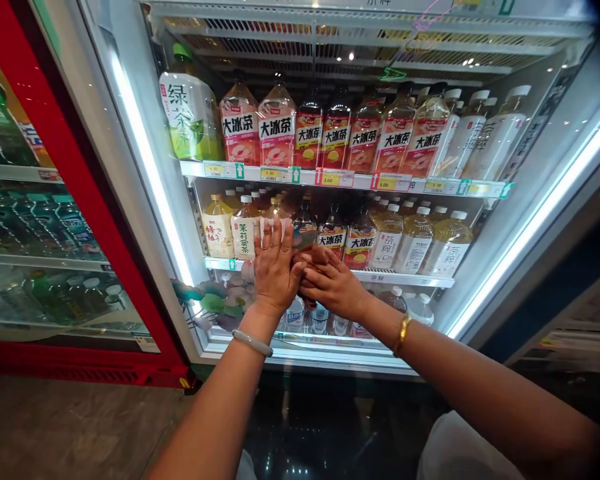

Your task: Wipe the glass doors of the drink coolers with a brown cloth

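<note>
Both hands are in the open cooler at the middle shelf. The left hand lies flat, fingers spread, against the front of a bottle in the second row, pressing rather than clasping it. The right hand is curled beside it, fingers meeting the left palm near a dark bottle; whether its grip closes on anything I cannot tell, since the left hand covers the fingertips. The pressed bottle stands upright at the shelf's front edge, between a pale tea bottle and the dark one, its label mostly hidden behind the fingers (only cap and shoulders show). The row is packed tight, so a push that goes off-centre could, I judge, tip a neighbour or knock one over the lip onto the bottles lying in the bottom bin. A flat palm gives little hold on a smooth, possibly wet bottle, so it may slide sideways. Above, the top shelf carries larger iced-tea bottles behind price tags.
</note>
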Available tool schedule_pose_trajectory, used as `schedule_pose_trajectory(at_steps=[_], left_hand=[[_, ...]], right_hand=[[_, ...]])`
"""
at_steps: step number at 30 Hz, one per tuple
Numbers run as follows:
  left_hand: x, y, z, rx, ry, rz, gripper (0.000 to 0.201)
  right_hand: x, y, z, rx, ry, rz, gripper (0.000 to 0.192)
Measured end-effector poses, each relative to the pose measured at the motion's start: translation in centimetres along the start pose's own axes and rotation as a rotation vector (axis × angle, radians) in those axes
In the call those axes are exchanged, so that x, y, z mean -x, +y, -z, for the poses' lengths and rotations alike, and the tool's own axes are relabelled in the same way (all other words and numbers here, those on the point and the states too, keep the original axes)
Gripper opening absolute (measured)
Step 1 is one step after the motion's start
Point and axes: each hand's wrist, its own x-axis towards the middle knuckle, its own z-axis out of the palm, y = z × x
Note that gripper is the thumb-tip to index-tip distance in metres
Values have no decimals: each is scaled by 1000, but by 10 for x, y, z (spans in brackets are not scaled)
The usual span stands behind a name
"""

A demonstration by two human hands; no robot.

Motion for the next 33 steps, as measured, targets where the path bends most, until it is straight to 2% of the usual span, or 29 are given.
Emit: schedule_pose_trajectory(at_steps=[3,5,7,10,12,14,16,18,21,23,25,27,30,31,33], left_hand=[[-4,12,-9,6,1,-42,78],[-5,20,-17,13,-6,-73,77],[-6,28,-26,19,-19,-90,76],[-9,39,-36,32,-17,-83,76],[-13,45,-40,43,-13,-75,76],[-17,50,-43,42,-7,-73,76],[-20,56,-45,36,2,-77,76],[-23,63,-48,39,2,-78,77],[-26,74,-54,68,-27,-84,77],[-27,82,-59,97,-34,-86,77],[-28,89,-64,114,-31,-92,77],[-30,94,-67,116,-29,-103,77],[-33,100,-67,119,-33,-109,77],[-34,102,-67,125,-33,-107,78],[-35,106,-66,134,-35,-108,79]], right_hand=[[30,21,32,61,-37,-43,25],[32,37,48,89,-27,-141,31],[21,44,51,90,45,-292,36],[8,35,33,84,127,-463,36],[15,23,22,79,103,-428,26],[37,16,23,88,38,-309,18],[66,20,40,113,-24,-222,20],[88,33,64,143,-44,-206,27],[84,54,91,182,29,-414,36],[64,59,92,207,123,-626,40],[48,55,82,207,175,-709,41],[49,45,71,180,132,-599,38],[84,34,72,164,8,-361,35],[98,35,78,177,-11,-341,35],[120,42,94,214,1,-409,35]])
